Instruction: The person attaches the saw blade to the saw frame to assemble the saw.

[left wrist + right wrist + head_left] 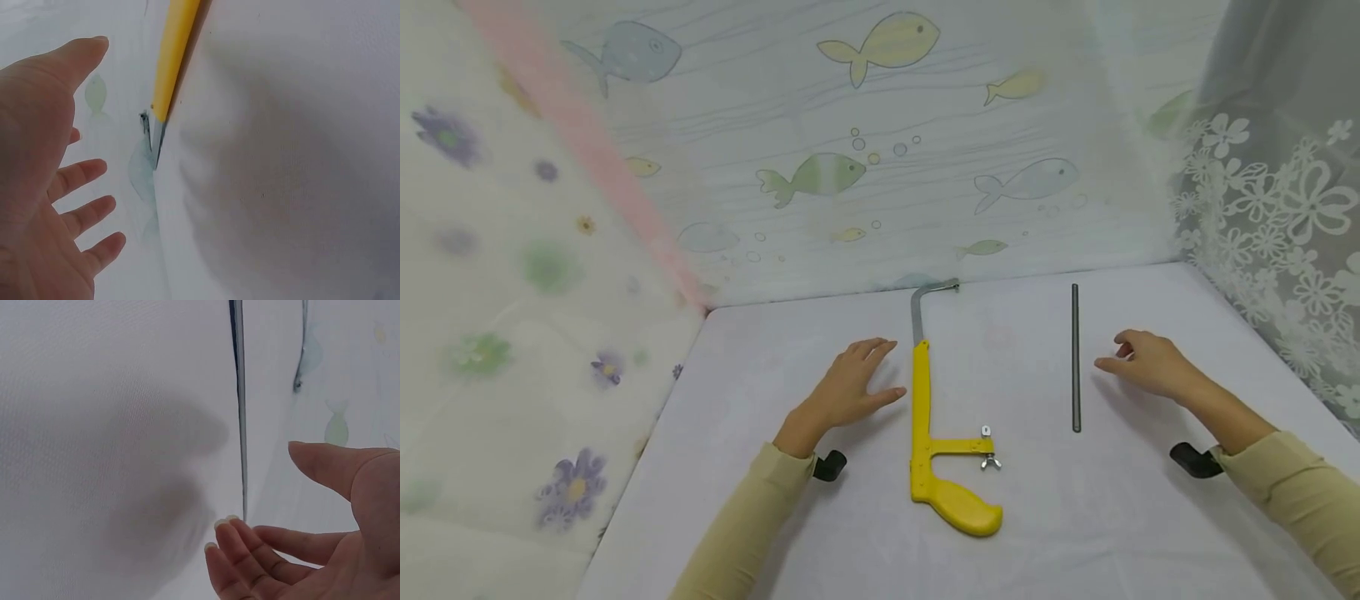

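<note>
Your left hand and right hand, empty, fingers loose, hover above the white bench, respectively beside a yellow hacksaw frame and near a dark rod: apparently the reaching step; gripping either would call for lowering, closing fingers.

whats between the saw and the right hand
The rod lies between the saw and the right hand, with bare white cloth on either side of it; the head view shows this.

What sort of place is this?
Perhaps a makeshift, screened tabletop workspace: a white-covered table, a fish-print sheet behind it, and a yellow hacksaw frame lying on top.
</note>
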Demonstrator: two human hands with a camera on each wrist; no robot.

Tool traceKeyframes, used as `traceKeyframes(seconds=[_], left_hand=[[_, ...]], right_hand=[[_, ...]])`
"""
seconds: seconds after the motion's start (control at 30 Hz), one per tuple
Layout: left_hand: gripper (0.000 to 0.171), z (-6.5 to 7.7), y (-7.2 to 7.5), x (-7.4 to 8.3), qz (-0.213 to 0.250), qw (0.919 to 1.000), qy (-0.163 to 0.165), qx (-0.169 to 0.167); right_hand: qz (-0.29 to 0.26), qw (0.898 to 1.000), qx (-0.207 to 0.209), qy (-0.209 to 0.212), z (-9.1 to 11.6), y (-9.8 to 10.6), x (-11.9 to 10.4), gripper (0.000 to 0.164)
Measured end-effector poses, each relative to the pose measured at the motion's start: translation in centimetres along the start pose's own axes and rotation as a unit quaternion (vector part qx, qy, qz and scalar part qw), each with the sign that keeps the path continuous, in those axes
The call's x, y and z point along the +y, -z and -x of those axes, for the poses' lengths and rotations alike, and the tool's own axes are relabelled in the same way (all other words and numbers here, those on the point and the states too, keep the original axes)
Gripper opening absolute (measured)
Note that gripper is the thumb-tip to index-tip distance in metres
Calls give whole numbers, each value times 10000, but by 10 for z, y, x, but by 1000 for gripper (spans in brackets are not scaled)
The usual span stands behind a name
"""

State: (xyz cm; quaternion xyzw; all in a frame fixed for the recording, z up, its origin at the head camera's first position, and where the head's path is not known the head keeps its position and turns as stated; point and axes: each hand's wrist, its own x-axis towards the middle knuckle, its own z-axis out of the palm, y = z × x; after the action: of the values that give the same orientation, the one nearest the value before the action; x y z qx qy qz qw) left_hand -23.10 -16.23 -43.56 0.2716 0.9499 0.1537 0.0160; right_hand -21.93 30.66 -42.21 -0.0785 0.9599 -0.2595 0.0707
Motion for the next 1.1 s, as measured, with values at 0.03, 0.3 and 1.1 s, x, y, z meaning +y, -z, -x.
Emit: traceKeyframes(seconds=[0.03, 0.3, 1.1], left_hand=[[79, 0, 0, 1, 33, 10000, -13, -25], [79, 0, -1, 13, 262, 9994, -118, -207], [68, -6, -18, 39, 363, 9949, -645, -685]], right_hand=[[-18, 10000, -23, -39, 0, 0, -1, 66], [-110, 9997, -112, -212, 0, -4, -7, 63], [-300, 9986, -58, -435, -12, -25, -23, 37]])
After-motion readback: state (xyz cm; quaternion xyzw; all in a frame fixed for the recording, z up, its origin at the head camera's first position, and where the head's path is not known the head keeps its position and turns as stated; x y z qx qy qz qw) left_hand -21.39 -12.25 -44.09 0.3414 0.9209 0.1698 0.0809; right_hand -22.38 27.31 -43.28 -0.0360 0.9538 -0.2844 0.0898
